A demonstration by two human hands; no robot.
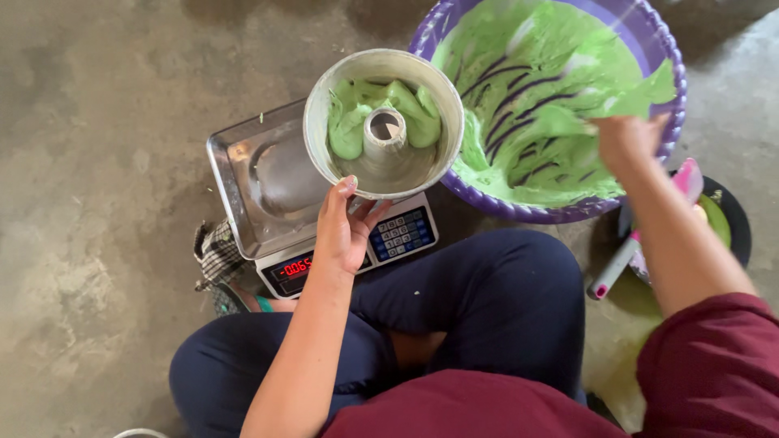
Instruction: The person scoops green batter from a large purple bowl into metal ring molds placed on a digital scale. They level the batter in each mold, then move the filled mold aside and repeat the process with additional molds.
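My left hand [345, 227] grips the near rim of a round metal tube cake pan [383, 122] and holds it tilted above a digital kitchen scale [268, 186]. Lumps of green batter lie around the pan's centre tube. My right hand [629, 139] reaches into a large purple plastic basin [552, 105] smeared with the same green batter; its fingers are partly hidden in the batter, so what they hold cannot be seen.
The scale has a steel platform, a red display and a blue keypad. A pink-handled spatula [625, 251] lies on a dark plate [730, 219] at the right. A checked cloth [215, 255] sits beside the scale. My crossed legs in dark trousers rest on the concrete floor.
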